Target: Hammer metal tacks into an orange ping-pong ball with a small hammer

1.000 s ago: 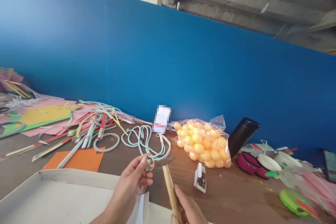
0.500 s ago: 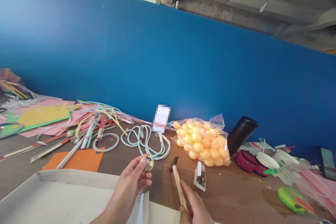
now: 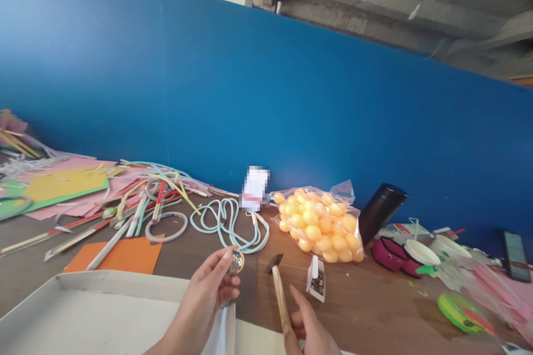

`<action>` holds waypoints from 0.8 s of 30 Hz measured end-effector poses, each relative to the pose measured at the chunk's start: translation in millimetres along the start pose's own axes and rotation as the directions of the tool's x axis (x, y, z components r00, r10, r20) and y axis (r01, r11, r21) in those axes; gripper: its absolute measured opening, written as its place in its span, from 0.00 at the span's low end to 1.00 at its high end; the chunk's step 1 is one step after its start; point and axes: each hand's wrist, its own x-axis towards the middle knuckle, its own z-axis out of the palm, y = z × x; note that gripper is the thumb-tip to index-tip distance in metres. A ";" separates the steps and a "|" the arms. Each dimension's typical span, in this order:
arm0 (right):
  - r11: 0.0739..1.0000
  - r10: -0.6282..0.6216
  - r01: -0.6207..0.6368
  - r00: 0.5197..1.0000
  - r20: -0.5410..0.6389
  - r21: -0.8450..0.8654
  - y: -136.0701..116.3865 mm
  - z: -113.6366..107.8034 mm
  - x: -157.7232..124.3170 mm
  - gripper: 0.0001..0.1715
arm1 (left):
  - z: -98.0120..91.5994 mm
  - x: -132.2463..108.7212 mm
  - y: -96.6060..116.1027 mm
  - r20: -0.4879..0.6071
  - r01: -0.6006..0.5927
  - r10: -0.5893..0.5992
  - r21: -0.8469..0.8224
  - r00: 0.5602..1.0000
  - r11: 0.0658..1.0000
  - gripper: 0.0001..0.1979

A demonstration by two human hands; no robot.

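Observation:
My left hand (image 3: 210, 285) pinches a small round shiny metal disc with a gold-coloured rim (image 3: 236, 262) between thumb and fingers, above the corner of a white shallow box (image 3: 112, 280). In my right hand (image 3: 310, 324) is the lower handle of a small hammer (image 3: 280, 294). Its dark head points away from me, close to the tabletop. The thumb lies over the handle while the index finger stretches forward, apart from the wood. Just right of that finger stands a small open carton of little metal pieces (image 3: 317, 282), which look like tacks or nails.
Behind the hammer lies a clear bag of orange balls (image 3: 320, 227), beside a leaning black bottle (image 3: 381, 208). A light-blue cord (image 3: 225, 227) is coiled left of it. Coloured paper (image 3: 62, 183) and strips clutter the left; a green-yellow round item (image 3: 462, 310) lies right.
My right index finger has lifted off the handle and straightened. The hammer has turned slightly, its head now showing more from the side. My left hand keeps its pinch on the disc.

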 end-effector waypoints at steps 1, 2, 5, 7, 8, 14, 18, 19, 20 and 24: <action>1.000 0.001 -0.001 1.000 0.007 -0.003 -0.5 -1.7 0.4 0.33 | 0.1 -0.4 0.3 0.001 0.000 0.000 -0.002 1.000 1.000 0.20; 1.000 -0.002 0.002 1.000 0.001 -0.011 -1.2 -3.0 0.8 0.32 | 0.2 -0.9 0.5 0.002 0.000 0.000 -0.003 1.000 1.000 0.20; 0.999 -0.035 0.035 0.999 -0.028 -0.025 -3.9 -3.7 1.2 0.28 | 0.1 -2.3 1.0 0.006 0.004 -0.004 0.007 1.000 1.000 0.19; 0.999 -0.051 0.051 0.998 -0.023 0.009 -5.9 -2.3 1.0 0.28 | 0.1 -3.1 1.3 0.004 0.007 -0.007 0.018 1.000 1.000 0.18; 0.998 -0.048 0.049 0.999 -0.016 0.033 -7.0 -1.6 0.7 0.28 | 0.1 -3.4 1.5 0.002 0.009 -0.009 0.021 1.000 1.000 0.18; 0.999 -0.043 0.044 0.999 -0.022 0.008 -20.7 -10.6 -0.6 0.24 | 0.9 -4.1 2.7 -0.021 0.017 -0.016 0.025 1.000 1.000 0.21; 0.999 -0.004 0.001 0.998 -0.069 -0.042 -31.3 -25.9 1.9 0.20 | 1.1 -3.2 2.9 -0.016 0.009 -0.008 0.046 1.000 0.999 0.21; 0.998 0.012 -0.015 0.998 -0.054 -0.065 -32.2 -29.9 2.9 0.19 | 1.0 -2.7 2.8 -0.012 0.007 -0.006 0.049 1.000 0.999 0.21; 0.995 0.029 -0.032 0.999 -0.034 -0.092 -32.1 -34.1 4.2 0.18 | 0.9 -2.2 2.7 -0.008 0.007 -0.006 0.053 1.000 0.999 0.21; 0.957 0.165 -0.172 0.985 -0.049 -0.235 -25.1 -56.7 10.8 0.16 | 2.6 -1.7 1.9 -0.014 0.000 0.001 0.072 1.000 0.997 0.21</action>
